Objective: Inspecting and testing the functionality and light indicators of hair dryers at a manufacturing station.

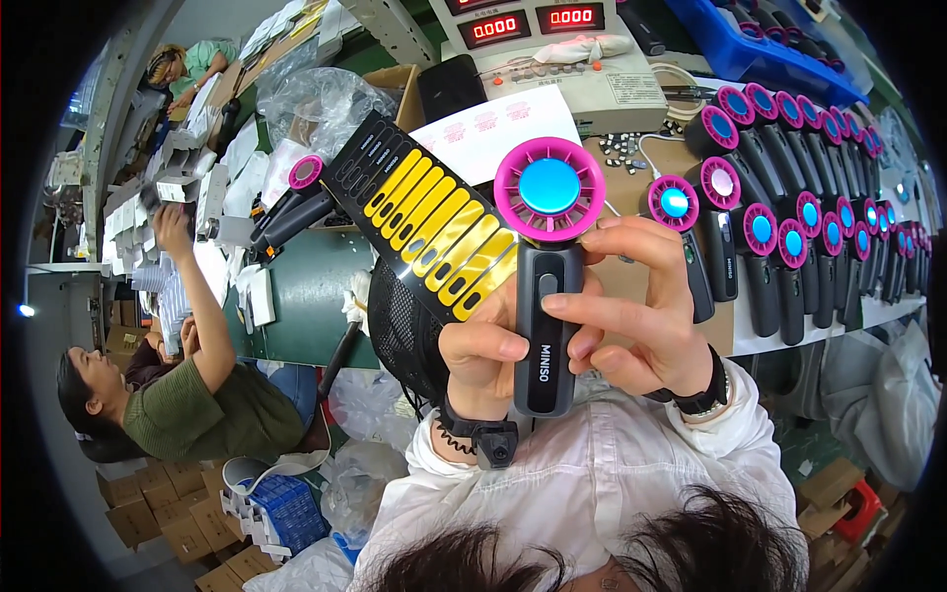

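Observation:
A small handheld fan (548,187) with a pink ring, a bright blue centre and a dark grey handle stands upright before my chest. My left hand (483,347) is closed round the lower handle, its thumb along the left side. My right hand (641,306) also grips the handle from the right, one fingertip lying at the oval button on its front. A black sheet of yellow oval-ended stickers (434,222) slants up and left from my left hand; whether those fingers pinch it is hidden.
Rows of similar fans (789,242) cover the right of the bench. A power supply with red displays (582,89) stands behind, beside a blue crate (740,44). Printed white paper (543,104) lies at the back. At left a co-worker in green (207,409) reaches toward small white boxes.

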A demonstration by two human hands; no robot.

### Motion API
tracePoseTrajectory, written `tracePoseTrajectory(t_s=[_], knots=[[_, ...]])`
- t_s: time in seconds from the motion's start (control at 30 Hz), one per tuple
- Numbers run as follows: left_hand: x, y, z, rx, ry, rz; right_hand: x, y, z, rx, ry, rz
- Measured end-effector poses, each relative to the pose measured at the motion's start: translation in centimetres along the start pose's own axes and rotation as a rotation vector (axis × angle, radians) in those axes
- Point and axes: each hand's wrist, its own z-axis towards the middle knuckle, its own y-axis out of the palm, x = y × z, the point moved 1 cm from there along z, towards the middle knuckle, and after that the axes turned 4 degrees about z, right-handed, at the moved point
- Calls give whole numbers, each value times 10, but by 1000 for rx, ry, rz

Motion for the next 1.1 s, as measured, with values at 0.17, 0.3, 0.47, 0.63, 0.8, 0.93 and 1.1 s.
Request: tracePoseTrajectory(t_s=[0.17, 0.3, 0.47, 0.63, 0.8, 0.93, 1.1], knots=[[0, -2, -1, 14, -58, 3, 3, 2, -2, 29, -1, 11], [-2, -2, -1, 23, -92, -38, 5, 3, -3, 43, 11, 27], [-2, -1, -3, 17, -103, -44, 6, 4, -4, 47, 22, 42], [-3, -1, -3, 29, -93, -20, 6, 4, -4, 54, 19, 49], [-3, 1, -3, 84, -84, -19, 6, 4, -3, 51, 34, 49], [-3, -2, -3, 15, -95, -55, 5, 4, -3, 50, 50, 67], [-2, 2, -1, 46, -97, -10, 7, 6, -8, 55, 85, 147]])
